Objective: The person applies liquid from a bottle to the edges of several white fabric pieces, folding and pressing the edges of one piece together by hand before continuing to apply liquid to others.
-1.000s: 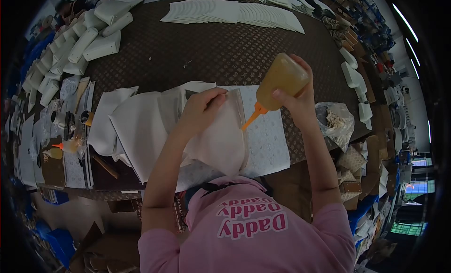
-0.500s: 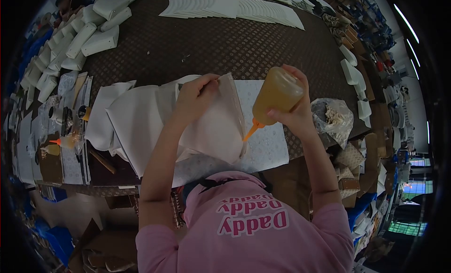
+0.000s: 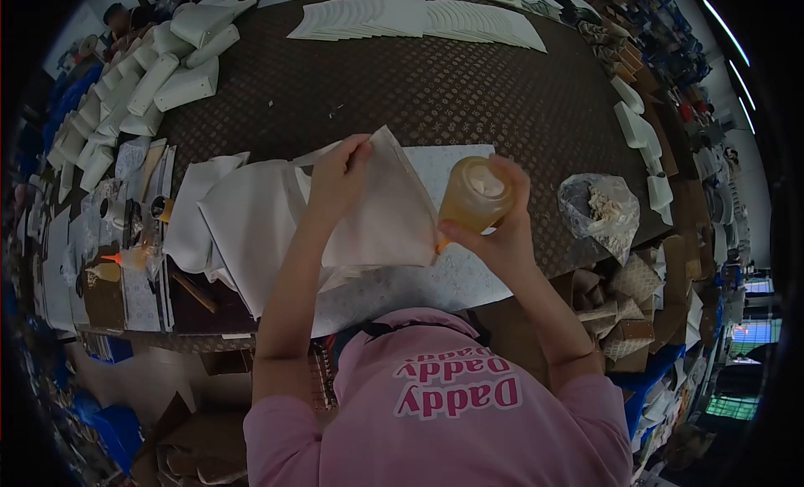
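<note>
Dark tabletop: we see a brown surface point(image 3: 276, 123) with small repeating motifs, too fine for us to read as a brand.
Left of the frame: we have a small bottle with an orange tip point(image 3: 130, 258) beside a slim brown stick point(image 3: 194, 293); white moulded pieces point(image 3: 188, 85) crowd the upper left.
White panel: it lies at the centre of the frame, its top corner raised; this piece point(image 3: 381, 215) rests over a pale patterned sheet point(image 3: 394, 293).
Left hand: our left hand point(image 3: 335, 185) pinches the panel's upper edge between thumb and fingers.
Step in hand: we judge that we are running liquid, probably glue, along the panel's right edge.
Shirt lettering: at bottom centre, "Daddy" point(image 3: 456, 395) reads upside down in pink, repeated above in folds.
Orange nozzle: its tip point(image 3: 442, 246) points down at the panel's lower right corner, though we cannot tell whether it touches.
Right hand: our right hand point(image 3: 501, 246) curls round an amber bottle point(image 3: 477, 202), tilted and bearing no label we can read.
Next move: it calls, we think, for light, even squeezing and a steady edge.
Right of the frame: we see a clear bag point(image 3: 618, 236) of pale scraps.
</note>
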A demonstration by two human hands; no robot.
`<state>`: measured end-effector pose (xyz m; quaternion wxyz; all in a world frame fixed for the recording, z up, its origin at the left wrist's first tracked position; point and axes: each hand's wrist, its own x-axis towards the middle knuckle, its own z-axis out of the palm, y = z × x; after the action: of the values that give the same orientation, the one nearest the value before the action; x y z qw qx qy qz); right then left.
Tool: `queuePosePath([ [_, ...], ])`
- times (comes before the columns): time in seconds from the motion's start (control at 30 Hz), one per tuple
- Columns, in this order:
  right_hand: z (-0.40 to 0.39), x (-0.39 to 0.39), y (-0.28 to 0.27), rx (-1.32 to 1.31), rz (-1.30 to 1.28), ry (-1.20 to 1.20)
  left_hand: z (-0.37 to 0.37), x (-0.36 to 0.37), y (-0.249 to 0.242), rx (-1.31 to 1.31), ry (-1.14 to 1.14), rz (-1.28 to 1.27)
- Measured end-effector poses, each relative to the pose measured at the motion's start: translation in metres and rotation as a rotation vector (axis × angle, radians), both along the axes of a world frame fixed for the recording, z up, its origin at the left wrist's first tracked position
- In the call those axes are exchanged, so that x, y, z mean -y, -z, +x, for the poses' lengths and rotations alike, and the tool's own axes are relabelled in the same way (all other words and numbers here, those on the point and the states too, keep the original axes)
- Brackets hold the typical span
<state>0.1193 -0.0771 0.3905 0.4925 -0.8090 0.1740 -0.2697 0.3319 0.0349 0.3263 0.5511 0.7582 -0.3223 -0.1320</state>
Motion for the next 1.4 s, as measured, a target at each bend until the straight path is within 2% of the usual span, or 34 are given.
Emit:
queuePosePath([
  [0.13, 0.008, 0.008, -0.007, -0.035, 0.086, -0.005, -0.009, 0.001, 0.000, 0.028, -0.008, -0.024],
  [0.27, 0.023, 0.030, -0.016, 0.173, 0.209, 0.052, -0.003, -0.003, 0.007, -0.013, 0.067, -0.071],
  [0.57, 0.090, 0.053, -0.030, 0.542, 0.215, 0.225, -0.019, -0.007, -0.010, -0.022, 0.088, -0.015],
  [0.67, 0.087, 0.055, -0.035, 0.591, 0.303, 0.169, -0.019, -0.010, -0.010, -0.068, 0.096, -0.009],
  [0.8, 0.069, 0.060, -0.023, 0.487, 0.103, 0.076, -0.017, -0.006, -0.002, -0.056, 0.105, -0.057],
  [0.87, 0.048, 0.065, -0.011, 0.417, 0.252, -0.052, -0.012, -0.005, 0.003, -0.060, 0.095, -0.087],
  [0.93, 0.020, 0.072, -0.001, 0.328, 0.293, -0.120, -0.002, 0.000, -0.001, -0.082, 0.085, -0.113],
  [0.97, 0.005, 0.068, -0.002, 0.266, 0.355, -0.040, 0.004, 0.000, -0.006, -0.103, 0.076, -0.125],
  [1.0, -0.013, 0.087, 0.028, 0.247, 0.526, 0.000, 0.012, 0.001, -0.013, -0.132, 0.028, -0.147],
  [1.07, -0.037, 0.090, 0.037, 0.334, 0.984, 0.271, 0.031, 0.001, -0.028, -0.198, -0.052, -0.195],
  [1.13, -0.070, 0.105, 0.092, -0.224, -0.137, 0.567, 0.045, -0.007, -0.059, -0.282, -0.128, -0.283],
  [1.23, -0.112, 0.120, 0.159, 0.069, -0.275, 0.599, 0.094, -0.017, -0.073, -0.361, -0.177, -0.513],
  [1.33, -0.122, 0.104, 0.132, 0.590, 1.011, 0.789, 0.146, -0.040, -0.084, -0.357, -0.304, -0.690],
  [1.4, -0.119, 0.082, 0.114, 0.501, 1.042, 0.773, 0.182, -0.058, -0.091, -0.307, -0.403, -0.759],
])
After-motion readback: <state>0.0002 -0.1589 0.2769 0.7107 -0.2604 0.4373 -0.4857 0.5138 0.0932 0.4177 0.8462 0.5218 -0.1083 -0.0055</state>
